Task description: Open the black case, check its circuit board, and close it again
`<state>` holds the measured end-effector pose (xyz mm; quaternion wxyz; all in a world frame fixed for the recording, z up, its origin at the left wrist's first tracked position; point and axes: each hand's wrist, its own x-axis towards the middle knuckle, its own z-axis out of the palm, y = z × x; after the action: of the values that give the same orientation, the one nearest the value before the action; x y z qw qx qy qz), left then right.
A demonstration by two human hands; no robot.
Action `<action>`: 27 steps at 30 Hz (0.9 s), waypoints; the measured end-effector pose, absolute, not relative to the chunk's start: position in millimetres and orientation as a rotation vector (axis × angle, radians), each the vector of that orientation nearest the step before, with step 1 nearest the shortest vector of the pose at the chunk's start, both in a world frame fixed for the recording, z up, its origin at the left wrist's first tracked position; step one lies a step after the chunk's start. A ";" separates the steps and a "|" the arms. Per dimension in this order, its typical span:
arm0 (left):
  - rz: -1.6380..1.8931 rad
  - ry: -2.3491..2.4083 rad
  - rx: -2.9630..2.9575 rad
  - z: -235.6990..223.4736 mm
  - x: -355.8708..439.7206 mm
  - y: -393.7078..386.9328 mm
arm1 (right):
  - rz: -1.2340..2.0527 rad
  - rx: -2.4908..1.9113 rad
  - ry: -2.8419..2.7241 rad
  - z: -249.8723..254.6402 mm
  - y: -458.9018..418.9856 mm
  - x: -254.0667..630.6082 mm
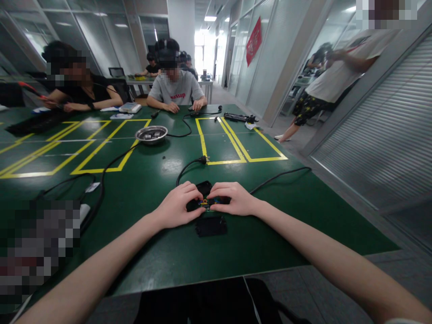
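Between my two hands is a small circuit board [205, 202] with coloured parts on it. My left hand [177, 204] grips its left end, thumb below and fingers above. From the other side, my right hand [236, 198] pinches the right end the same way. Just behind the board lies a black plastic housing piece [204, 187], partly covered by my fingers. In front of it, a flat black cover [211, 226] rests on the green table. Black cables lead away near both hands, one ending in a power plug [202, 159]; where they join the board is hidden.
A metal bowl [151, 135] with small metal parts stands on the green table [270, 216], farther back. Yellow tape [226, 162] marks out rectangles. A black tool-like object [239, 118] lies at the far edge. Other people sit across the table, and one person stands at the right.
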<state>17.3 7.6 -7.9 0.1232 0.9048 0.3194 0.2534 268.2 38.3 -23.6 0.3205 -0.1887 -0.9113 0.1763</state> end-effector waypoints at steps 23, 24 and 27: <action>0.688 1.022 2.769 -5.3 6.6 15.9 | 0.357 -0.688 -2.503 -19.0 32.9 264.5; 0.670 1.033 2.772 -5.1 6.6 15.8 | 0.352 -0.689 -2.503 -19.6 32.5 264.1; 0.650 1.036 2.758 -5.6 6.9 16.0 | 0.365 -0.691 -2.503 -21.1 31.5 263.7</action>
<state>6.9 16.0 -5.6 0.0621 0.9123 0.3427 0.2152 263.7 31.5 -21.1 0.2567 -0.2548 -0.9225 0.1347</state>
